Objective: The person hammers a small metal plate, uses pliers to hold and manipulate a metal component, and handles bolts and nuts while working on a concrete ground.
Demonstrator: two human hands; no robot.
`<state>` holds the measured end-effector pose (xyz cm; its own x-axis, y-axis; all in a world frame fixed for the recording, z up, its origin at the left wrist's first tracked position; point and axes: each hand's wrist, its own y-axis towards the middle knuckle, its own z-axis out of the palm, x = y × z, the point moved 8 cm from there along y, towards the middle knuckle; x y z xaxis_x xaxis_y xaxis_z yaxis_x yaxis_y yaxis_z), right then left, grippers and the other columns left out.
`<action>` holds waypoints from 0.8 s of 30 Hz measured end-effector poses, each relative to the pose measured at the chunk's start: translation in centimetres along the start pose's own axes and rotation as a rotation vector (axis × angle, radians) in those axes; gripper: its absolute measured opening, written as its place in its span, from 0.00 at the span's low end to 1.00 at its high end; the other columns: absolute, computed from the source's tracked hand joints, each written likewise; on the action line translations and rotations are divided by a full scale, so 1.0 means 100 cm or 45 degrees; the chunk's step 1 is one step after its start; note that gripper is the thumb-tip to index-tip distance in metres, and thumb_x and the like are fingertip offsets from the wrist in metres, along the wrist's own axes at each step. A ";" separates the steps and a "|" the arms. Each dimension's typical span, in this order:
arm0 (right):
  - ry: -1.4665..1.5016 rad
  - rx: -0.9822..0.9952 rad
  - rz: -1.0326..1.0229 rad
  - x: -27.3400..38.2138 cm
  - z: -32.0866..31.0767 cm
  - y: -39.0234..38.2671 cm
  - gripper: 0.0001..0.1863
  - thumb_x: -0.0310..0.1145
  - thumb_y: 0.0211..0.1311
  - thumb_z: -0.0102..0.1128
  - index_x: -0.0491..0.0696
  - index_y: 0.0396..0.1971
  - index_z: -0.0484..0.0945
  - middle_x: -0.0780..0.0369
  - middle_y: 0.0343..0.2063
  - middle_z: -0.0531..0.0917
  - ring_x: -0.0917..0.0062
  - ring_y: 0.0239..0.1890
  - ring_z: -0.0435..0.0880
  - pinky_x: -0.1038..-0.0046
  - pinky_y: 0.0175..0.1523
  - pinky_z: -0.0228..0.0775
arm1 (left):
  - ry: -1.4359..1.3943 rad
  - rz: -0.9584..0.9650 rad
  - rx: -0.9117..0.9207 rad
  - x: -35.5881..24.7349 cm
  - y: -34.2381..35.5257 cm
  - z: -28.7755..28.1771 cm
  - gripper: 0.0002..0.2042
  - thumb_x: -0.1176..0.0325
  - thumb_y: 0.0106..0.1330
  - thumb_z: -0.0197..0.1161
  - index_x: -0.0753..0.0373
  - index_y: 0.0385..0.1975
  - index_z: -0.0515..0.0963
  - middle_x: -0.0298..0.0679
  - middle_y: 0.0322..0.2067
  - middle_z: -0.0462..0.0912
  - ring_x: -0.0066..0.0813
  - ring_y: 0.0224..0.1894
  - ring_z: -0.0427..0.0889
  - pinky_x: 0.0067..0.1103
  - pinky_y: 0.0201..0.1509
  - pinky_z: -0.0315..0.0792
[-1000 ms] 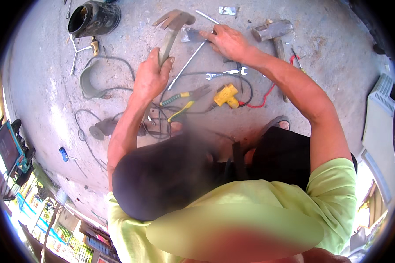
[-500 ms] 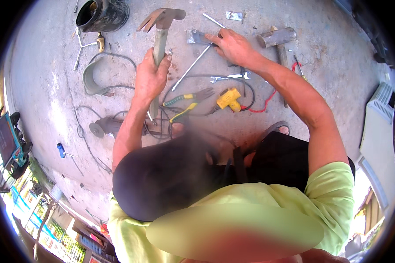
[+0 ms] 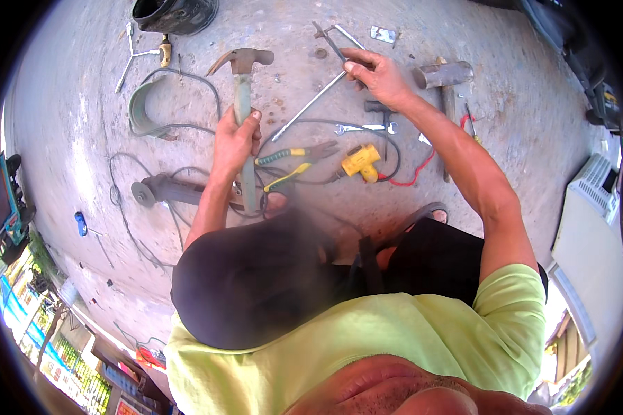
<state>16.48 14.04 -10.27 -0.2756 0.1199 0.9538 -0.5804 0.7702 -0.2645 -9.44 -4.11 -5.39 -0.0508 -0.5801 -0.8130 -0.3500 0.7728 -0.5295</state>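
My left hand [image 3: 234,144] is closed round the handle of a claw hammer [image 3: 242,97], its rusty head up and away from me. In my right hand [image 3: 382,81] I pinch a flat, dark metal piece [image 3: 329,40], turned nearly edge-on; its exact kind is unclear. Under that hand a thin metal rod [image 3: 304,111] lies on the floor, and another length of rod [image 3: 349,37] shows beyond it; my fingers hide whether they join. Between my arms lie pliers [image 3: 294,153] with green and yellow grips, a yellow plug-like connector [image 3: 360,160] and a double open-ended wrench [image 3: 367,128].
A mallet-like tool [image 3: 443,75] lies right of my right hand, near a red wire [image 3: 419,169]. An angle grinder [image 3: 173,190] and its cables lie left. Farther off are a black bucket [image 3: 176,15], a three-armed wrench [image 3: 133,55] and a curved green piece [image 3: 140,111].
The flat metal piece in my right hand has turned from showing its broad face to nearly edge-on. The hammer head sits lower in view, and the whole view has shifted slightly.
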 end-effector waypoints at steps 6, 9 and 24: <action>0.712 0.237 0.209 0.028 0.015 0.000 0.23 0.41 0.77 0.58 0.45 0.65 0.75 0.63 0.45 0.84 0.83 0.43 0.82 0.81 0.40 0.77 | -0.102 -0.075 -0.037 0.012 0.001 -0.006 0.11 0.64 0.72 0.63 0.66 0.39 0.75 0.35 0.21 0.77 0.21 0.16 0.73 0.21 0.18 0.66; 0.795 0.285 0.264 0.030 0.021 -0.003 0.24 0.40 0.77 0.57 0.45 0.67 0.73 0.62 0.49 0.82 0.81 0.43 0.81 0.81 0.39 0.77 | -0.109 -0.094 -0.039 0.021 0.003 -0.006 0.11 0.63 0.72 0.63 0.66 0.38 0.75 0.35 0.21 0.77 0.22 0.16 0.73 0.22 0.19 0.67; 0.407 0.393 0.165 0.029 0.029 -0.005 0.25 0.41 0.75 0.60 0.43 0.65 0.75 0.61 0.49 0.84 0.82 0.47 0.82 0.77 0.45 0.77 | -0.040 -0.070 0.072 0.035 0.010 0.001 0.11 0.62 0.74 0.62 0.63 0.39 0.74 0.34 0.22 0.76 0.21 0.15 0.73 0.21 0.17 0.67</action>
<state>13.74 12.22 -7.81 -0.1390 0.4272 0.8934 -0.7710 0.5195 -0.3684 -9.85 -5.32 -8.81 -0.0029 -0.6145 -0.7889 -0.2978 0.7536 -0.5860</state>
